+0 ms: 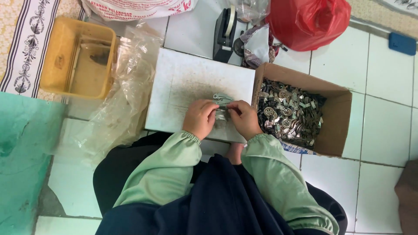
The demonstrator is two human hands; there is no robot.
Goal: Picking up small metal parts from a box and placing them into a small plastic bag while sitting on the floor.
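My left hand [200, 118] and my right hand [244, 119] meet over the near edge of a white square board [187, 82]. Both pinch small flat grey metal parts [222, 101] held between the fingertips; part of the piece sticks out above my fingers. The rest of it is hidden by my fingers. Pale green sleeves cover both arms. Just right of my right hand stands an open cardboard box [337, 126] filled with several similar small metal parts [287, 113].
A yellow plastic tub [61, 74] sits at the far left beside crumpled clear plastic bags [126, 95]. A black tape dispenser [225, 32] and a red plastic bag [309, 21] lie beyond the board. White floor tiles surround everything; a green mat [21, 152] lies left.
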